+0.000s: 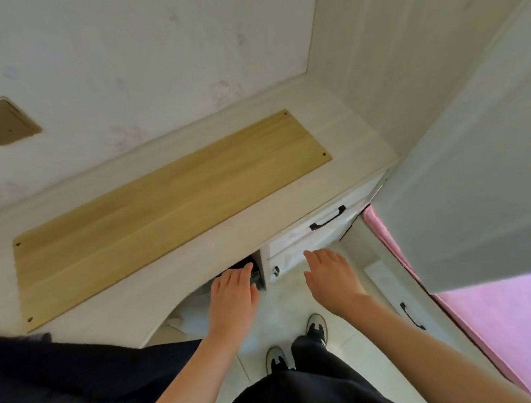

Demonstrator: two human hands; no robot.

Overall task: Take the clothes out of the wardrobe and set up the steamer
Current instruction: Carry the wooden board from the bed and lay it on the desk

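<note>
My left hand (233, 294) reaches with straight fingers into the gap under the white desk (174, 272). Its fingertips are at a dark object (243, 263) tucked there, most of it hidden by the desktop. Whether they touch it I cannot tell. My right hand (333, 277) hovers open beside it, in front of the white drawers (296, 242), holding nothing. A dark garment (68, 379) fills the lower left and covers the desk's front edge there.
A light wooden board (163, 206) lies on the desktop. The upper drawer has a black handle (327, 219). A white panel (479, 184) stands close on the right, with pink fabric (521, 324) below it. A wall socket (0, 122) is at the upper left.
</note>
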